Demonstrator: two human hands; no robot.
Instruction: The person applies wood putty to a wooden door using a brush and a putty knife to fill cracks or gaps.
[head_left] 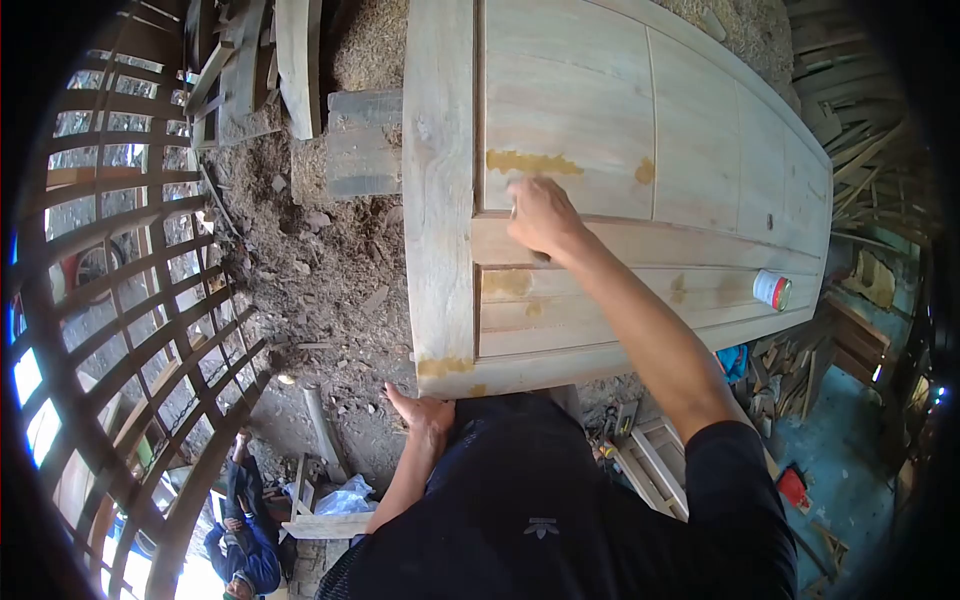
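Note:
A pale wooden panel door lies flat in front of me. Yellow-brown patches mark it, among them a long ragged smear on the upper panel and a smaller spot to its right. My right hand is closed over the rail between the panels, just below the long smear. A small dark edge shows under that hand, but what it holds is hidden. At the door's near left corner is my left hand, fingers stretched out and apart, holding nothing.
A small white and red can stands on the door's right part. Wood offcuts and shavings cover the ground at left, beside a slatted lattice. Another person is at lower left. A wooden frame lies behind my right side.

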